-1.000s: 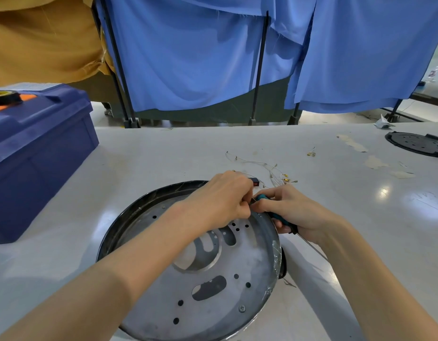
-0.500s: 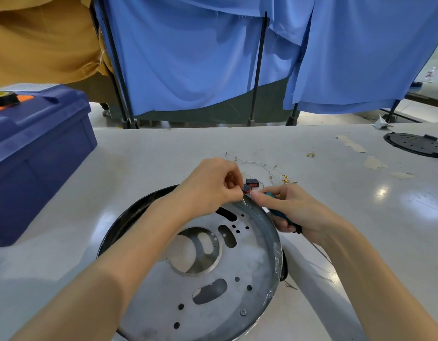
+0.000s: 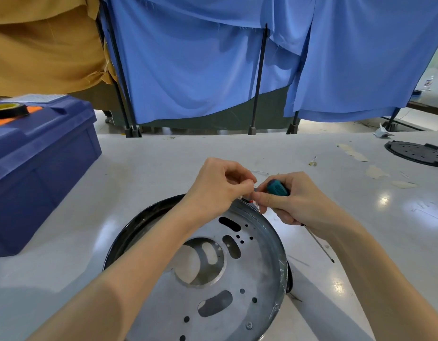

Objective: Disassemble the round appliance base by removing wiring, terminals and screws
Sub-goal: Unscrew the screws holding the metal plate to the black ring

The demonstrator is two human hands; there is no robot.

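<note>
The round appliance base [image 3: 259, 264], a grey metal disc with slots and holes inside a black rim, lies on the white table in front of me. My left hand [image 3: 218, 185] hovers over its far edge, fingertips pinched on a small dark terminal piece [image 3: 246, 200] that is mostly hidden. My right hand [image 3: 299, 200] meets it there, thumb and forefinger on the same spot. That hand also holds a teal-handled screwdriver [image 3: 277, 188], whose thin shaft points back toward me along the table. One screw [image 3: 249, 325] sits near the disc's near edge.
A blue toolbox [image 3: 38, 163] with a tape roll on its lid stands at the left. A black round cover [image 3: 417, 153] lies far right. A loose wire bit [image 3: 312, 163] and tape scraps [image 3: 353, 152] lie beyond my hands. Blue curtains on stands hang behind the table.
Both hands have lifted from the disc's surface to its far rim and pinch closer together. The screwdriver handle now shows above my right fingers.
</note>
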